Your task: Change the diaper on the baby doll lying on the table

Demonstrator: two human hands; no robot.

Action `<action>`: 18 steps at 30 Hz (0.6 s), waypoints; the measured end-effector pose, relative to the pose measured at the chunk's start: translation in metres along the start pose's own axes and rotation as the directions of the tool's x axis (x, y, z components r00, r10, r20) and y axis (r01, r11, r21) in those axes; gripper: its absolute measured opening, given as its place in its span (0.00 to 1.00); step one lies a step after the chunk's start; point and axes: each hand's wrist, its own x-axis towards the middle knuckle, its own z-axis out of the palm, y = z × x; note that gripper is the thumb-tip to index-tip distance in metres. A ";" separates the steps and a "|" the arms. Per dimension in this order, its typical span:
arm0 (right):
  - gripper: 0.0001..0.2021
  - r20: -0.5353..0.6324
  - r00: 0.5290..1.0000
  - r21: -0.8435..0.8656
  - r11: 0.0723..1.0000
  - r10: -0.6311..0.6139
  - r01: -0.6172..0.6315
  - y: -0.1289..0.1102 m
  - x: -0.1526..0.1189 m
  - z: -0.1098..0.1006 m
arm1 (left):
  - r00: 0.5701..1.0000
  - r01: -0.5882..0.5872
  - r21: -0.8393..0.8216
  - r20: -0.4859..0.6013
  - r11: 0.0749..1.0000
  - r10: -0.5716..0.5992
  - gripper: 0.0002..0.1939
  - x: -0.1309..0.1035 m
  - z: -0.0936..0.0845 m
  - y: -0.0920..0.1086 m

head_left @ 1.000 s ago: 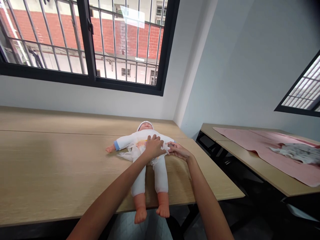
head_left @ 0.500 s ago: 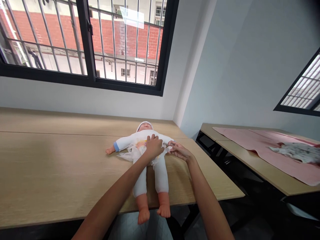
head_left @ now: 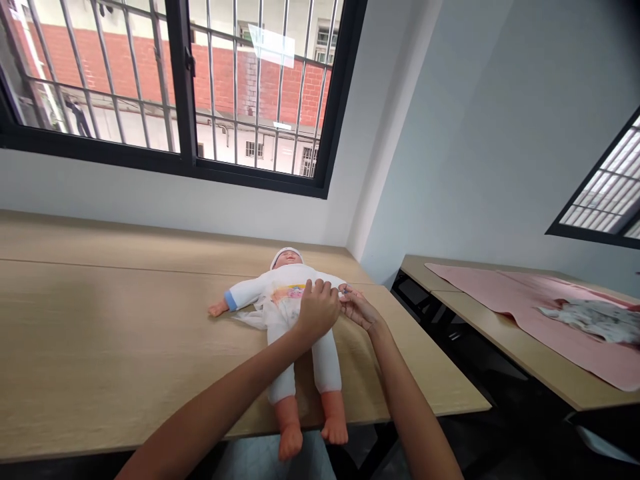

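Note:
A baby doll (head_left: 289, 259) lies on its back on the wooden table, its feet hanging past the front edge. It wears a white cap and a white suit with a blue cuff. Around its hips is a white diaper (head_left: 287, 293) with a coloured print at the waist; one loose flap spreads out to the left. My left hand (head_left: 320, 308) is closed over the right part of the diaper, its fingers curled at the waistband. Beside it, my right hand (head_left: 359, 308) pinches the diaper's right side, next to the doll's sleeve. My fingers partly hide that side.
The doll lies near the right end of the table (head_left: 125, 347). Across a dark gap, a second table (head_left: 490, 327) bears a pink cloth (head_left: 525, 313) with a crumpled pale patterned cloth (head_left: 595, 313) on it. Behind are the wall and a barred window (head_left: 260, 100).
My left hand has moved right and slightly down, towards my right hand, baring more of the printed waistband. My right hand stays at the doll's side. The view has shifted slightly.

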 end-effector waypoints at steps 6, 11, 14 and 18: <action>0.19 -0.009 1.000 -0.004 1.000 -0.020 0.020 0.000 -0.001 0.013 | 0.997 -0.081 0.022 0.018 0.996 0.081 0.23 -0.025 0.000 0.008; 0.20 -0.035 0.995 -0.058 0.995 -0.089 0.087 0.003 0.001 0.025 | 0.992 -0.130 0.067 0.015 0.989 0.129 0.22 -0.029 0.007 0.011; 0.20 -0.065 0.991 -0.062 0.991 -0.121 0.117 0.006 0.004 0.028 | 0.988 -0.151 0.074 0.021 0.986 0.150 0.22 -0.028 0.008 0.012; 0.20 -0.095 0.986 -0.082 0.988 -0.135 0.127 0.010 0.008 0.027 | 0.986 -0.167 0.053 0.032 0.985 0.165 0.24 -0.028 0.005 0.011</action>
